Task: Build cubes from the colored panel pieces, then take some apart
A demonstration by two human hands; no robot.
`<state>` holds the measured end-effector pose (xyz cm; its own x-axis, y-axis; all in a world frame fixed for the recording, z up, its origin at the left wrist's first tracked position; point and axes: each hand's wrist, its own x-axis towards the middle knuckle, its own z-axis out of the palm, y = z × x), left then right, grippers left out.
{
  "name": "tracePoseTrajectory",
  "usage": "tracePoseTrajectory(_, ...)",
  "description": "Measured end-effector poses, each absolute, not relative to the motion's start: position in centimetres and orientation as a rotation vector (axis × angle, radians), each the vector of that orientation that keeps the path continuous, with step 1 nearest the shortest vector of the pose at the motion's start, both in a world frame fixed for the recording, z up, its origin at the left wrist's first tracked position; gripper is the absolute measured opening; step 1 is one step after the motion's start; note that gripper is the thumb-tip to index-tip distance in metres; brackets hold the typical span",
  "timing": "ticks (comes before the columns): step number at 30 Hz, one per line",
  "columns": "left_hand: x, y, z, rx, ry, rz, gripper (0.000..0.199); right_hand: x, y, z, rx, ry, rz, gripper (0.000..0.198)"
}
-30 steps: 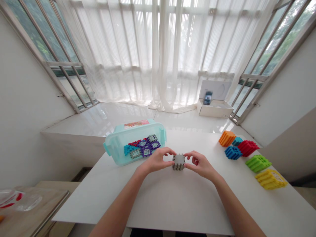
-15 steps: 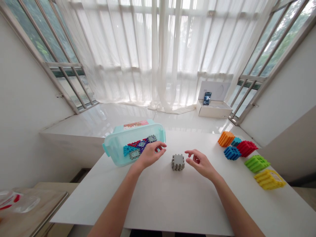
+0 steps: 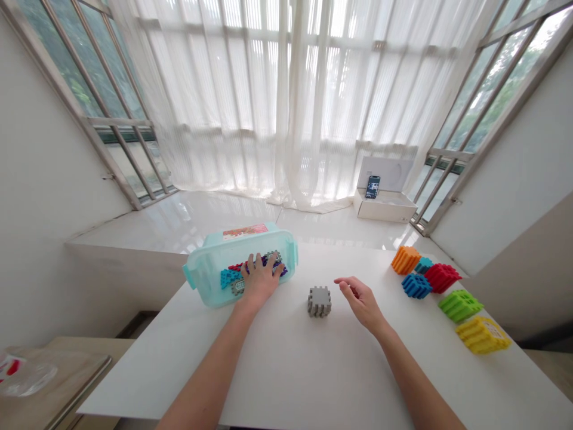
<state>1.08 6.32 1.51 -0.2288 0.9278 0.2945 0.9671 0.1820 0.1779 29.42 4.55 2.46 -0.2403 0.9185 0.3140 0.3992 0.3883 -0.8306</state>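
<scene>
My left hand (image 3: 260, 282) reaches into the tipped teal plastic bin (image 3: 210, 254), fingers spread over the building pieces. Among these, turquoise pieces (image 3: 230, 277) and a grey piece with a window pattern (image 3: 238, 287) show left of the hand; red and purple ones are partly covered by it. A stack of grey interlocking square pieces (image 3: 319, 301) stands on the table between my hands. To its right, my right hand (image 3: 362, 302) hovers with the index finger stretched out and the others curled, apart from the stack and holding nothing.
Along the table's right side stand orange (image 3: 405, 260), blue (image 3: 416, 286), red (image 3: 442, 279), green (image 3: 461, 305) and yellow (image 3: 483, 335) stacks, with a small teal one (image 3: 423, 265) behind. A phone (image 3: 372, 187) leans in a white box (image 3: 385, 206) on the sill. A clear bottle (image 3: 27, 375) lies at left.
My left hand has moved left from beside the grey stack into the bin, its fingers spreading over the pieces. My right hand has stayed near the stack. The whole view has shifted slightly.
</scene>
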Motion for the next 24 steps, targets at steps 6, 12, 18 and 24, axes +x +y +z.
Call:
tracePoseTrajectory(6,0.88,6.42,1.4,-1.96,-2.341,-0.483,0.047,29.34,4.49,2.37,-1.14,-1.817,0.782,0.04)
tracePoseTrajectory(12,1.17,6.1,1.77,-1.99,-2.341,-0.441,0.051,29.33,4.43,2.39,-1.135,-1.79,0.775,0.038)
tracePoseTrajectory(18,1.34,6.1,1.69,-1.954,-2.298,-0.465,0.051,29.34,4.44,2.43,-1.145,-1.789,0.751,0.037)
tracePoseTrajectory(24,1.11,6.83,1.63,-1.985,-2.132,-0.9,0.041,29.34,4.42,2.57,-1.139,-1.778,0.71,0.032)
